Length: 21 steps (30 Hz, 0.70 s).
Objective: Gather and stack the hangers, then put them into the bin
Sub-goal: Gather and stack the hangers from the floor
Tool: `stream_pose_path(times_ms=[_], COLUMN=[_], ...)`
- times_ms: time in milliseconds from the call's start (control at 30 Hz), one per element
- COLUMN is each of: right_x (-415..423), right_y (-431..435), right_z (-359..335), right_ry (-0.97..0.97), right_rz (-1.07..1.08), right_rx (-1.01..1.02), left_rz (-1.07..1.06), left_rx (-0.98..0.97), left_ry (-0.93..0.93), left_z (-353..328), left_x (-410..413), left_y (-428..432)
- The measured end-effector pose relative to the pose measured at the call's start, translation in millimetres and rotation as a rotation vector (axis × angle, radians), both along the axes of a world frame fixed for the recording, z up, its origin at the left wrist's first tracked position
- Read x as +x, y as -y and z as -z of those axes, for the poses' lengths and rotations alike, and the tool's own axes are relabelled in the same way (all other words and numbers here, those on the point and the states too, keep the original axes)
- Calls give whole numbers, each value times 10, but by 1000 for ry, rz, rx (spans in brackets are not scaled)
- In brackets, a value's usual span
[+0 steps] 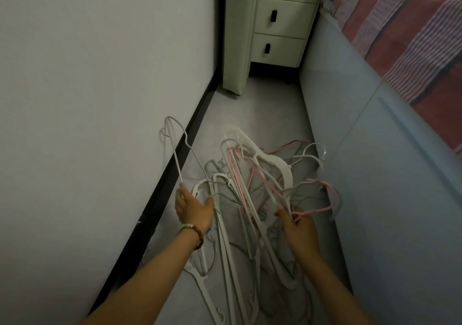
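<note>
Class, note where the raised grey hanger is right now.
Head view, left of centre: the grey hanger rises in front of the wall, held at its lower end by the left hand, beside the hanger pile.

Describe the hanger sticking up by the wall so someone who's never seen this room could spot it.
Find the white wall on the left with its black skirting. In front of it, a thin pale wire hanger rises from the left hand. Unlike the tangled pile of hangers on the floor, it stands alone, lifted.

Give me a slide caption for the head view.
Left hand holds a grey hanger, right hand grips pink hangers over the pile.
</note>
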State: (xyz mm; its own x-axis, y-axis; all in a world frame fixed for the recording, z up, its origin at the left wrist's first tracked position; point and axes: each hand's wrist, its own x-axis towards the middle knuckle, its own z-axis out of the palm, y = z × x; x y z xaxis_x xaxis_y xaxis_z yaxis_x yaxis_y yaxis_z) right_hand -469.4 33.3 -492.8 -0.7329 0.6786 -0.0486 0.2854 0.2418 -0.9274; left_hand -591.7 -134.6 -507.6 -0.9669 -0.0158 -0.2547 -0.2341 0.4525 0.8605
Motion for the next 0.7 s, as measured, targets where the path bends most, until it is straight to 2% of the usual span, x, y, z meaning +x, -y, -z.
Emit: stream_pose_path(times_ms=[33, 67, 133, 167, 200, 267, 367, 467, 567, 700], right_x=[-9, -19, -29, -26, -23, -5, 26, 51, 83, 134], right_y=[-1, -1, 7, 14, 22, 38, 61, 51, 42, 79], right_z=[-61, -116, -236, -289, -335, -389, -389, -376, -334, -221], right_ry=[-24, -47, -96, -125, -156, -197, -202, -159, -151, -91], right_rz=[-15, -27, -34, -44, -62, -120, -160, -175, -242, -271], right_rx=[-39, -89, -210, -263, -299, -294, -260, -252, -280, -267], left_rz=[24, 88, 272, 364, 430, 466, 415, 432, 487, 484], left_rx=[22, 128, 518, 672, 744, 742, 704, 652, 588, 536], left_ry=[-52, -48, 178, 293, 334, 232, -61, -201, -258, -201], left_z=[-27, -86, -297, -377, -460, -578, -660, -695, -623, -459], left_x=[16, 38, 115, 145, 180, 214, 213, 246, 283, 348], left_y=[-37, -75, -174, -230, -281, -354, -396, -394, -374, -401])
